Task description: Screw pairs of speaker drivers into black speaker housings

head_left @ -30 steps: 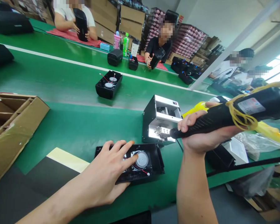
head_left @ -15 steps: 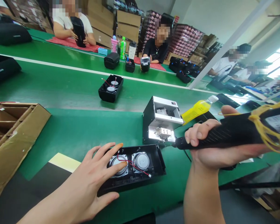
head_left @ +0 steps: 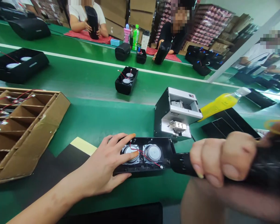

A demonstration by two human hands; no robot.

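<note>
My left hand (head_left: 112, 161) lies over the left end of a black speaker housing (head_left: 164, 143), fingers spread, with one fingertip over the left speaker driver (head_left: 130, 158) and the thumb along the near edge. A second round driver (head_left: 153, 152) sits beside it. Thin red and black wires with a white connector (head_left: 161, 167) trail across both. My right hand (head_left: 224, 157), closed, grips a black electric screwdriver (head_left: 182, 163). Its nose points left at the housing's right end; the tip's exact contact is hard to make out.
Behind the housing stands a silver and black screw feeder (head_left: 177, 115), with a yellow bottle (head_left: 220, 104) lying beside it. At left is a divided cardboard box (head_left: 49, 124) of wired parts. Farther back are another open housing (head_left: 127, 81) and co-workers holding black speaker cases (head_left: 162, 51).
The screwdriver has moved from beside the screw feeder down to the housing's right end. My left hand stays on the housing. The whole view has shifted to the left.
</note>
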